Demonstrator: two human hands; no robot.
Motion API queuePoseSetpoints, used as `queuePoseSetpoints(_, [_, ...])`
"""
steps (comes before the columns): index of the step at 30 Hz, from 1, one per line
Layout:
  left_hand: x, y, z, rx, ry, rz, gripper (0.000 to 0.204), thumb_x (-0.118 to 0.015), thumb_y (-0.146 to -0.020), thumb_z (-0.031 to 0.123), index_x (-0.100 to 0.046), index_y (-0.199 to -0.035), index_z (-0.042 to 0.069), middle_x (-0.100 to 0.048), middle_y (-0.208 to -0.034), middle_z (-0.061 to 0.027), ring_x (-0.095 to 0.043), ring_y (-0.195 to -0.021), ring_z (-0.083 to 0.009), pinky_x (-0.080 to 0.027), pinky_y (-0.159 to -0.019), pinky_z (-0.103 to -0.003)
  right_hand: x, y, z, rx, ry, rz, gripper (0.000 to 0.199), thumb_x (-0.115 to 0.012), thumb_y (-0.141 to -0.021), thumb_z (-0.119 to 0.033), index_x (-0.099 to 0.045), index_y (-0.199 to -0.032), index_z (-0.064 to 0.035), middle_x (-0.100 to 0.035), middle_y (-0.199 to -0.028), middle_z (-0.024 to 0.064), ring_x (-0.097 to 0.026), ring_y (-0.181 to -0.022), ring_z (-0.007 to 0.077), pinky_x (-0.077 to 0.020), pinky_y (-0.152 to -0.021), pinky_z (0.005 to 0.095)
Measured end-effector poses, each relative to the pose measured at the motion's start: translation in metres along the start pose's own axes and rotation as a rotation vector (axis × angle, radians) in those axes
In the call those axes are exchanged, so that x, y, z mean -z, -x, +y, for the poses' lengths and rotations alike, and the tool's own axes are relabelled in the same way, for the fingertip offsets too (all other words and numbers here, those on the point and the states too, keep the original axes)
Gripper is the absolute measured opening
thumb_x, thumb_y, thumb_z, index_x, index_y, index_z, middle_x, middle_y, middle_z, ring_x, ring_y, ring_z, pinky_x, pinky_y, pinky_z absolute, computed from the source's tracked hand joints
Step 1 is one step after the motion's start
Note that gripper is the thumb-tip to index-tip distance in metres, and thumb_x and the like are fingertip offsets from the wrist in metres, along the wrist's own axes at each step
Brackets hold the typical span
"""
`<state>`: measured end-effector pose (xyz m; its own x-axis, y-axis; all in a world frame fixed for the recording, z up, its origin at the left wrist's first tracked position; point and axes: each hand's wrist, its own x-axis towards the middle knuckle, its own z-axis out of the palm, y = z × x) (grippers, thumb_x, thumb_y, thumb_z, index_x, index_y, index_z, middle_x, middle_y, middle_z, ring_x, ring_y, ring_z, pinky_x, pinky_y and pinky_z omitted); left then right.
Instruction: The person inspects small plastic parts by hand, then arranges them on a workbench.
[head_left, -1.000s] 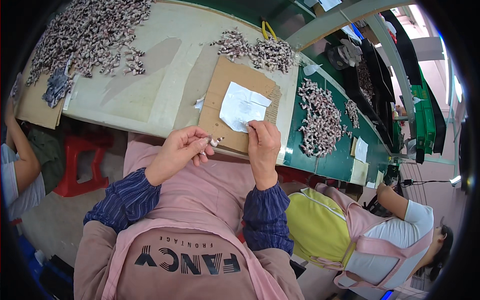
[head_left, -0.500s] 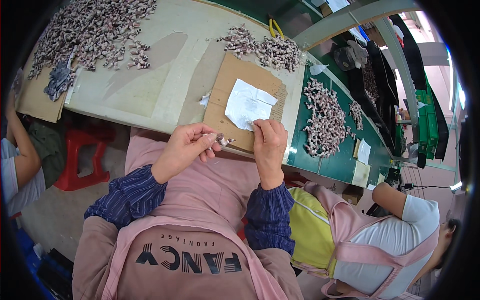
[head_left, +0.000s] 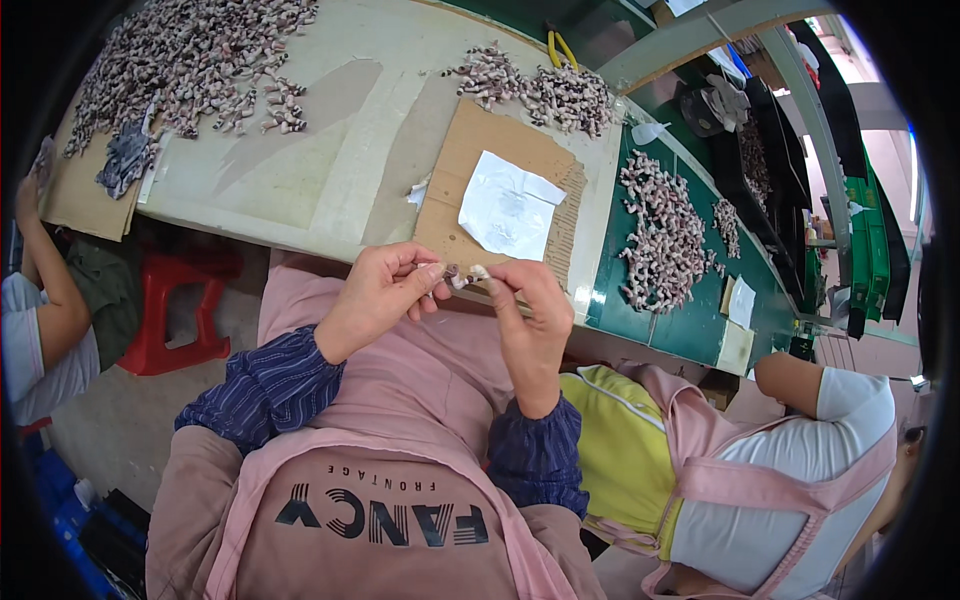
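My left hand (head_left: 375, 300) is closed in a pinch on a small figurine (head_left: 456, 280), white with dark and pinkish parts. It is held out over the near table edge. My right hand (head_left: 535, 318) has its thumb and fingers pressed together on a small white piece (head_left: 479, 271), which meets the figurine's right end. What that piece is, I cannot make out. Just beyond both hands, a creased white sheet of paper (head_left: 508, 205) with a faint smudge lies on a piece of brown cardboard (head_left: 465, 140).
Similar figurines form a large heap (head_left: 200, 60) at far left, smaller heaps (head_left: 570, 100) at the back and another (head_left: 660, 235) on the green table. Yellow-handled pliers (head_left: 562, 50) lie behind. A co-worker (head_left: 780, 490) sits right, another person's arm (head_left: 60, 310) left, by a red stool (head_left: 170, 310).
My right hand has left the paper's near edge and come in toward the left, its fingertips now at the figurine. The left hand stays nearly in place. The view has shifted slightly.
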<state>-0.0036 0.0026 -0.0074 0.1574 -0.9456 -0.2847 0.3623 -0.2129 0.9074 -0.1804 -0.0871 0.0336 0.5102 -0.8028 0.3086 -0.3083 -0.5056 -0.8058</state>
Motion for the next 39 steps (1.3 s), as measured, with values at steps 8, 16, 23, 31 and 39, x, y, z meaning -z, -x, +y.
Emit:
queuePoseSetpoints(8, [-0.006,0.005,0.006,0.015,-0.110,-0.004,0.022,-0.060,-0.101,0.018,-0.067,-0.107,-0.001,-0.067,-0.081,-0.0026,-0.058,-0.065,-0.0055,-0.046,-0.055,-0.020,-0.004,0.011,0.000,0.067,0.079,-0.037,0.017,-0.073,-0.078,0.004,-0.071,-0.094,-0.0012,-0.067,-0.091,0.0116,-0.063,-0.086,0.0277,-0.0482,-0.077,0.0361])
queuePoseSetpoints(16, [-0.004,0.004,0.008,-0.151,-0.353,-0.002,0.021,-0.059,-0.100,0.018,-0.068,-0.098,-0.002,-0.064,-0.069,-0.0028,-0.056,-0.062,-0.0063,-0.043,-0.054,-0.025,-0.006,0.016,0.005,0.178,0.065,-0.100,0.019,-0.072,-0.078,0.007,-0.069,-0.096,0.0018,-0.066,-0.089,0.0131,-0.065,-0.073,0.0278,-0.0520,-0.062,0.0344])
queuePoseSetpoints(23, [-0.001,-0.003,0.012,-0.207,-0.475,-0.006,0.018,-0.059,-0.097,0.013,-0.067,-0.091,-0.002,-0.063,-0.066,-0.0044,-0.057,-0.060,-0.0099,-0.045,-0.055,-0.028,-0.015,0.007,0.012,0.372,0.124,-0.077,0.015,-0.071,-0.078,0.003,-0.066,-0.092,0.0001,-0.063,-0.088,0.0146,-0.065,-0.074,0.0312,-0.0524,-0.062,0.0379])
queuePoseSetpoints(31, [0.112,-0.058,0.055,-0.333,-0.935,0.329,0.011,-0.056,-0.098,0.014,-0.061,-0.097,0.004,-0.064,-0.071,-0.0109,-0.064,-0.065,-0.0221,-0.047,-0.059,-0.035,0.037,-0.097,0.087,0.031,0.175,0.192,0.019,-0.062,-0.083,0.006,-0.069,-0.100,0.0009,-0.066,-0.088,0.0161,-0.062,-0.068,0.0240,-0.0491,-0.062,0.0342])
queuePoseSetpoints(39, [0.203,-0.082,0.114,-0.425,-1.617,0.600,0.011,-0.062,-0.089,0.008,-0.062,-0.097,0.002,-0.059,-0.097,-0.0176,-0.062,-0.091,-0.0392,-0.050,-0.075,-0.047,0.051,-0.208,0.182,0.231,0.444,0.276,0.021,-0.062,-0.082,0.003,-0.071,-0.101,-0.0022,-0.066,-0.100,0.0163,-0.063,-0.085,0.0352,-0.0504,-0.074,0.0405])
